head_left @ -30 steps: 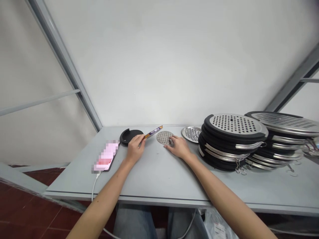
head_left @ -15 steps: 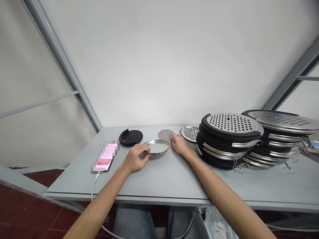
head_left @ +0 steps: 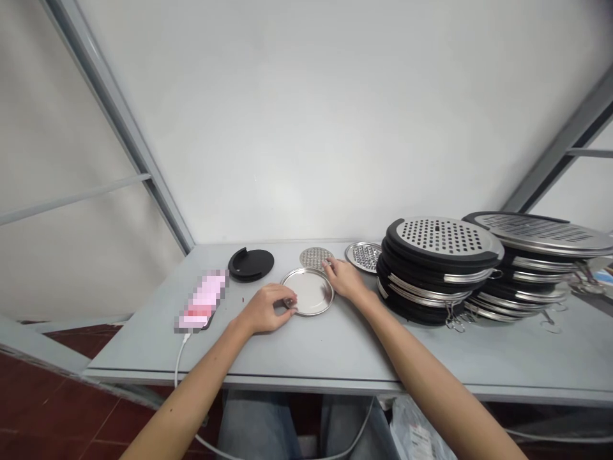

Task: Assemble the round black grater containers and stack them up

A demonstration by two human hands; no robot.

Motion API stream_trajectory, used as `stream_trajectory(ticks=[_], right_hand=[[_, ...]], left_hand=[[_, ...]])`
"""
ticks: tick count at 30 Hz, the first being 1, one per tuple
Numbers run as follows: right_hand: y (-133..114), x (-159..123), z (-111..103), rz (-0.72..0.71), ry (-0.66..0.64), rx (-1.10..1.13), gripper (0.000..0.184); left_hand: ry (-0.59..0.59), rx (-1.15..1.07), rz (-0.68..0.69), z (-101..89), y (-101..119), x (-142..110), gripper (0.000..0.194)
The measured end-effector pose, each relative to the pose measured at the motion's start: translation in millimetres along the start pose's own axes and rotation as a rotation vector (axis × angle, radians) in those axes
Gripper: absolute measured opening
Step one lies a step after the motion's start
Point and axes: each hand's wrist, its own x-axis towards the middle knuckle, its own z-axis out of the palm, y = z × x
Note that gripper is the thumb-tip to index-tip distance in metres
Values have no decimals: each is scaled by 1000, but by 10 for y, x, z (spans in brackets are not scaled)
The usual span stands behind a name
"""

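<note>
Left hand pinches the rim of a shallow metal dish on the grey counter

Well to the left of the dish lies a phone, its lit pink screen blurred into blocks. A white cable runs from its near end over the counter's front edge. Between the phone and the dish, a little farther back than the dish, sits a round black disc with a raised, curved lip along its left side.

The left hand comes in at the dish's left edge, its thumb and fingertips closed on the rim there. The dish is round, with a shiny pale inside and a narrow raised rim.

Just behind the dish lies a flat perforated disc of dull metal. The right hand is at the dish's upper right, its fingertips at the right edge of the perforated disc; whether they grip it or only rest against it, I cannot tell.

Farther to the right of the dish and behind it lies a rimmed perforated plate, partly hidden by the nearer stack of black and metal rounds, which is topped by a plate with rows of holes. Farthest right of the dish stands a second stack, its top plate slotted. Wire clips show at the nearer stack's foot.
</note>
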Motion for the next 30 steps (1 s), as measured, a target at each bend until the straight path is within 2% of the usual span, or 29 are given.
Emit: stream_trajectory(ticks=[6,11,13,16,19,26,28,30], right_hand=[[86,101,109,-80,44,9,38],[91,156,148,-264,64,22,42],[86,159,168,-317,31,15,42],[98,151,197,-280,0,16,44],[130,144,209,-198,-3,28,49],[153,147,182,-183,11,50,44],[161,150,185,-182,27,63,44],[180,157,185,-172,98,59,42]], left_hand=[[96,28,-153,58,-146,95,17],[25,122,-197,115,-179,374,33],[19,120,-161,175,-202,509,31],[101,88,-144,287,-268,664,22],[183,79,-147,353,-345,701,19],[324,59,-159,241,-415,538,18],[326,58,-163,228,-402,522,18],[319,61,-163,235,-383,519,17]])
